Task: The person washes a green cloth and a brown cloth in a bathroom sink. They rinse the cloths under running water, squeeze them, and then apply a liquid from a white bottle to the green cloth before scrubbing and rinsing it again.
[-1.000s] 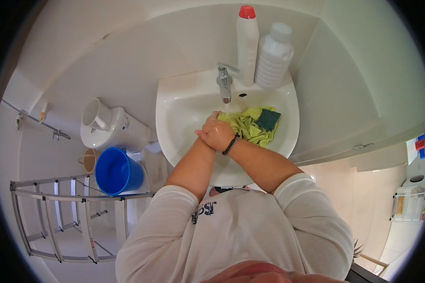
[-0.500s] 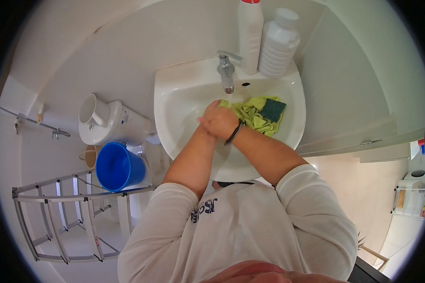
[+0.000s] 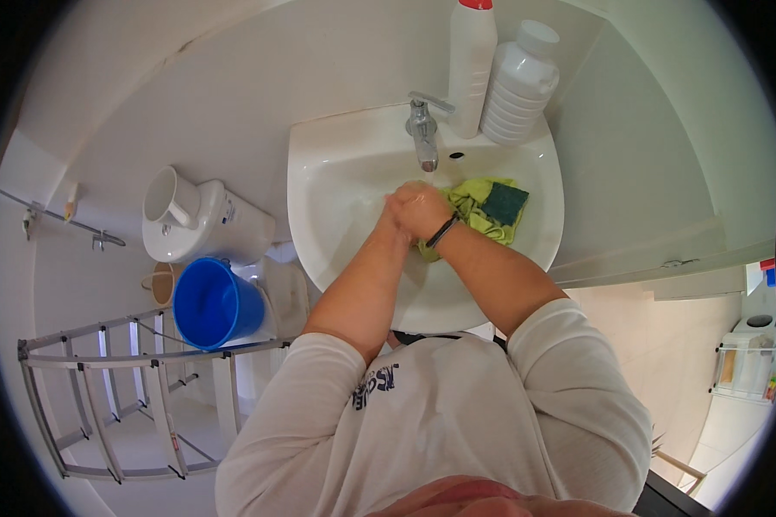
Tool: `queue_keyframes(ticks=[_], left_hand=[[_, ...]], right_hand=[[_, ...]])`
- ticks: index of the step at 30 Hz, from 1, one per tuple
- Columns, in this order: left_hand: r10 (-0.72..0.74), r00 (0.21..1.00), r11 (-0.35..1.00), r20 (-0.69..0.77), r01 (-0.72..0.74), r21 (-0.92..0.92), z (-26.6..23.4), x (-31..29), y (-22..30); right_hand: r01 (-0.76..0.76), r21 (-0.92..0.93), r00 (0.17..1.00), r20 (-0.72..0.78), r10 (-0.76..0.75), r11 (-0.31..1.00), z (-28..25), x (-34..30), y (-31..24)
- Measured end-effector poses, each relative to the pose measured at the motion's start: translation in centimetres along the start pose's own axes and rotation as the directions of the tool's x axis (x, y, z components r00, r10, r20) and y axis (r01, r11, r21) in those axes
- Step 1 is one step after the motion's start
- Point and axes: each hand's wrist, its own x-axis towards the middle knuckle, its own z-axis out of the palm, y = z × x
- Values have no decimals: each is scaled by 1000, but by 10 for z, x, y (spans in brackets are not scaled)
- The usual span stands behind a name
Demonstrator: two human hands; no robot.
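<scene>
Below the faucet (image 3: 423, 134), the left hand (image 3: 395, 209) — spread and any contents hidden — is clasped by the curled right hand (image 3: 425, 212); rubbing is best done there, off the green cloth (image 3: 467, 200), faucet's lower right.

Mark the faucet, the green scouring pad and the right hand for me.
Faucet (image 3: 423, 138), head view, middle of its metal body.
Scouring pad (image 3: 504, 203), head view, centre of its dark green face.
Right hand (image 3: 423, 211), head view, back of the hand.
</scene>
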Motion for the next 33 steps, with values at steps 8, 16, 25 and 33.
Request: queue_keyframes(ticks=[8, 16, 25, 33], left_hand=[[-70, 992, 997, -102, 74, 36, 15, -18, 11], [-110, 990, 988, -91, 118, 96, 35, -39, 21], [400, 863, -518, -308, 490, 701, 25, -81, 84], [87, 995, -107, 48, -39, 994, 60, -52, 55]], right_hand=[[104, -202, 993, 81, -89, 974, -14, 1, -10], [-208, -201, 971, 74, 227, 957, -20, 6, 48], [-795, 588, 594, 701, 395, 152, 6, 9, 75], [-683, 730, 721, 679, 137, -19, -35, 8, 57]])
